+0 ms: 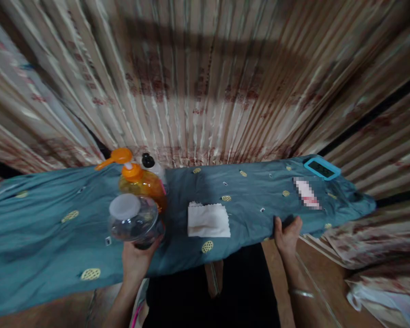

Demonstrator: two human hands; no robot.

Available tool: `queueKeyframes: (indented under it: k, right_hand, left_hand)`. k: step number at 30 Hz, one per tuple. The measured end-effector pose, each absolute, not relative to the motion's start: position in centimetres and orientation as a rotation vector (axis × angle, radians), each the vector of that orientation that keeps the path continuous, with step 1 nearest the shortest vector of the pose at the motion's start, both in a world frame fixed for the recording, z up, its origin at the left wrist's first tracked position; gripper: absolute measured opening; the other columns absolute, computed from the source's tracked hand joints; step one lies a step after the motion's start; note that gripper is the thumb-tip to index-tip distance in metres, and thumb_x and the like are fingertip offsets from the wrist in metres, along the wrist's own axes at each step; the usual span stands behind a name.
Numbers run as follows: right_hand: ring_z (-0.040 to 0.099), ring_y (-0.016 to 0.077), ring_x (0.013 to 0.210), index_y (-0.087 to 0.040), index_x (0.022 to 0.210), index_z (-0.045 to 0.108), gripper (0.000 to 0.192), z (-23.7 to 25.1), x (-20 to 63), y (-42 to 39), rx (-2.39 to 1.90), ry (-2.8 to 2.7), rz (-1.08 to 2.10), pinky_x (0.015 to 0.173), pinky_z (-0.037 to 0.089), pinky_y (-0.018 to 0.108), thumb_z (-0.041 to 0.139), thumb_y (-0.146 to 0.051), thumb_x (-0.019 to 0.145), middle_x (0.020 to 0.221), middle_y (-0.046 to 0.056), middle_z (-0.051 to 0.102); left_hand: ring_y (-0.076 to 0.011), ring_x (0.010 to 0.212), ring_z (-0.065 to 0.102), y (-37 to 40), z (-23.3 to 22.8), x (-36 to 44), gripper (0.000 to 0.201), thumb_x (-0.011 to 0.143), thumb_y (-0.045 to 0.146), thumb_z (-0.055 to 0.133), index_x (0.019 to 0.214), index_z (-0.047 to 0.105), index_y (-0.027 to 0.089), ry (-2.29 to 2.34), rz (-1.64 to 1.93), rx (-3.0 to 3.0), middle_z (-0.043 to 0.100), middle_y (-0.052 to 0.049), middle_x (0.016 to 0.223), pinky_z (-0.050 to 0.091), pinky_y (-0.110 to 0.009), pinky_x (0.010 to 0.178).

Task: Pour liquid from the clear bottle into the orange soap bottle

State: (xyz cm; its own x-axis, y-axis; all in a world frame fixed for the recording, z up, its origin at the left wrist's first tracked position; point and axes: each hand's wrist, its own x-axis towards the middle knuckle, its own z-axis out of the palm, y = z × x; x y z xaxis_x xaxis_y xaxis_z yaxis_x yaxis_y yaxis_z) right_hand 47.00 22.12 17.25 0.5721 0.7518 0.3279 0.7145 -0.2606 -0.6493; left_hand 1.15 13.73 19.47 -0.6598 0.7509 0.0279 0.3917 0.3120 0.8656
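Note:
My left hand (139, 259) is wrapped round the lower part of a clear plastic jar (145, 221) with a whitish lid. The jar stands at the front left of the cloth-covered table (246, 218), and whether its base touches the cloth is hidden. Close behind it is an orange pump bottle (146, 184) with amber liquid. A pale bottle with a black cap (148, 160) stands farther back, partly covered. To the right of the jar lies a folded white cloth (208, 221). My right hand (287, 237) rests at the table's front edge, thumb and a finger apart, holding nothing visible.
A blue digital timer (321, 168) sits at the far right end of the table. Near it lies a small pixelated pinkish item (307, 193). Patterned curtains (205, 91) hang behind and at both sides. A whitish plastic bag (379, 296) is at the lower right.

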Motion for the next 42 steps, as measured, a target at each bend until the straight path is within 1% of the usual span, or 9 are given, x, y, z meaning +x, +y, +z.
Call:
queueKeyframes:
  k: [4,7,11,13,18,22,33,37,42]
  right_hand:
    - [0.032,0.0522,0.153,0.018,0.152,0.027,0.126,18.1,39.9,17.9,-1.848,-1.241,0.195,0.124,0.027,0.067,0.032,-0.088,0.084,0.158,0.045,0.032]
    - [0.036,0.0412,0.155,-0.001,0.155,0.039,0.089,21.5,33.6,16.5,-1.587,-1.474,0.284,0.124,0.033,0.064,0.044,-0.067,0.096,0.162,0.031,0.041]
    - [0.07,0.0283,0.124,-0.008,0.141,0.053,0.051,29.6,25.9,16.6,-1.038,-1.901,0.206,0.101,0.061,0.045,0.052,-0.043,0.104,0.134,0.024,0.071]
    - [0.074,0.0265,0.113,-0.003,0.135,0.057,0.05,33.9,23.0,17.2,-0.794,-2.023,0.122,0.096,0.063,0.04,0.052,-0.042,0.104,0.118,0.022,0.077]
    - [0.077,0.0361,0.087,0.001,0.121,0.066,0.092,40.9,17.4,19.5,-0.807,-2.337,-0.173,0.069,0.063,0.045,0.034,-0.08,0.092,0.091,0.021,0.079]
    - [0.078,0.0321,0.09,-0.008,0.094,0.073,0.083,41.2,14.6,21.1,-0.78,-2.662,-0.159,0.074,0.058,0.04,0.025,-0.077,0.096,0.088,0.021,0.08]
    - [0.078,0.0272,0.104,-0.011,0.105,0.07,0.061,41.3,14.5,22.2,-0.563,-2.804,-0.219,0.078,0.057,0.036,0.024,-0.051,0.11,0.102,0.013,0.082]
    - [0.078,0.0269,0.103,-0.011,0.104,0.072,0.07,41.5,14.6,22.6,-0.505,-2.81,-0.261,0.079,0.056,0.035,0.016,-0.054,0.109,0.1,0.013,0.081]
    - [0.073,0.023,0.091,-0.024,0.124,0.068,0.04,40.1,14.5,23.6,-0.116,-2.814,-0.614,0.065,0.052,0.034,0.031,-0.032,0.109,0.108,0.002,0.078]
  left_hand:
    - [-0.0355,0.088,0.075,13.7,20.2,1.9,0.063,0.046,0.056,0.085,0.093,0.061,0.021,2.194,1.421,0.917,0.077,-0.013,0.093,0.061,-0.048,0.079]
    - [-0.0322,0.09,0.075,13.5,20.5,2.3,0.062,0.049,0.051,0.085,0.097,0.058,0.023,2.098,1.47,0.965,0.076,-0.009,0.095,0.06,-0.045,0.082]
    - [-0.0284,0.084,0.073,13.2,20.7,3.3,0.057,0.054,0.05,0.083,0.096,0.056,0.023,1.969,1.481,1.026,0.073,-0.005,0.089,0.059,-0.042,0.079]
    - [-0.029,0.088,0.073,13.1,20.8,3.9,0.059,0.056,0.05,0.083,0.101,0.057,0.022,1.928,1.492,1.046,0.073,-0.007,0.095,0.059,-0.043,0.082]
    - [-0.0309,0.103,0.073,13.1,21.0,4.4,0.071,0.057,0.045,0.084,0.117,0.054,0.021,1.811,1.516,1.073,0.073,-0.009,0.11,0.059,-0.047,0.094]
    - [-0.0321,0.103,0.075,13.3,21.1,4.2,0.072,0.052,0.043,0.088,0.112,0.055,0.02,1.851,1.487,1.06,0.075,-0.009,0.108,0.06,-0.047,0.094]
    - [-0.0393,0.092,0.077,13.7,22.2,3.6,0.06,0.05,0.043,0.085,0.098,0.058,0.021,1.988,1.386,1.099,0.078,-0.012,0.094,0.062,-0.056,0.084]
    - [-0.0405,0.089,0.077,14.0,21.8,3.0,0.058,0.048,0.048,0.084,0.095,0.062,0.021,2.02,1.313,1.102,0.08,-0.013,0.089,0.063,-0.053,0.081]
    - [-0.0401,0.091,0.078,14.3,21.1,1.6,0.047,0.052,0.053,0.081,0.083,0.068,0.02,1.953,1.138,1.255,0.081,-0.014,0.086,0.063,-0.051,0.084]
